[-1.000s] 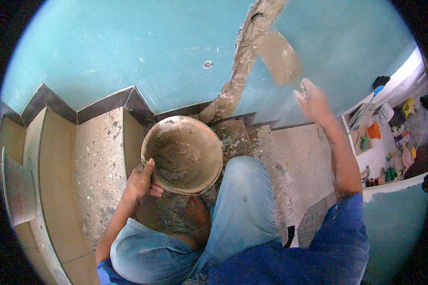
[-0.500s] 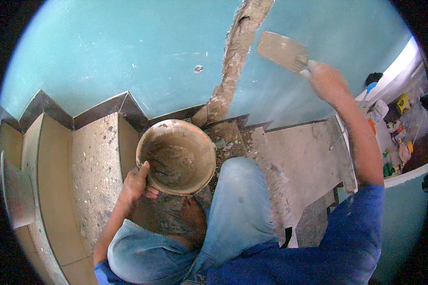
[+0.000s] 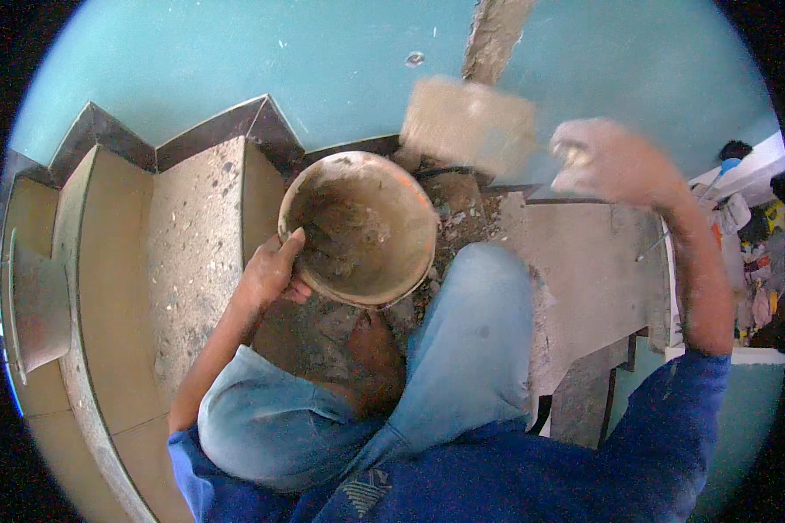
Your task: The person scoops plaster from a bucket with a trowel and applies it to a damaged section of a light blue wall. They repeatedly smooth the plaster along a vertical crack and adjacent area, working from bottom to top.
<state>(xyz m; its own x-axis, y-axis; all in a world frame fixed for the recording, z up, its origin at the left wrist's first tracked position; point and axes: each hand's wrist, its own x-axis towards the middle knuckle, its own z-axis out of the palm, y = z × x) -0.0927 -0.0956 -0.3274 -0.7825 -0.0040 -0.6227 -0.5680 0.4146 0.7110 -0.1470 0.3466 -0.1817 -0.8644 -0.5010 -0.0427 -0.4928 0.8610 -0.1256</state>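
Note:
My left hand grips the rim of a round bowl, thumb over the edge and fingers beneath. Grey-brown mortar smears coat the bowl's inside, and it tilts toward me. Up and to the right, my right hand is closed round the handle of a flat, rectangular trowel. Motion blurs the trowel, whose mortar-stained blade is between the bowl and the wall. Behind the blade, a rough grey strip runs up the turquoise wall; the blade hides its lower part.
Tiled stairs climb to the left, edged by dark zigzag skirting. A metal sheet-like piece stands at far left. Rubble lies beyond my knee. A landing and cluttered items are at right.
The trowel and my right hand have come down from the wall, the blade shifting toward the bowl. The view has tipped downward; my left hand still holds the bowl.

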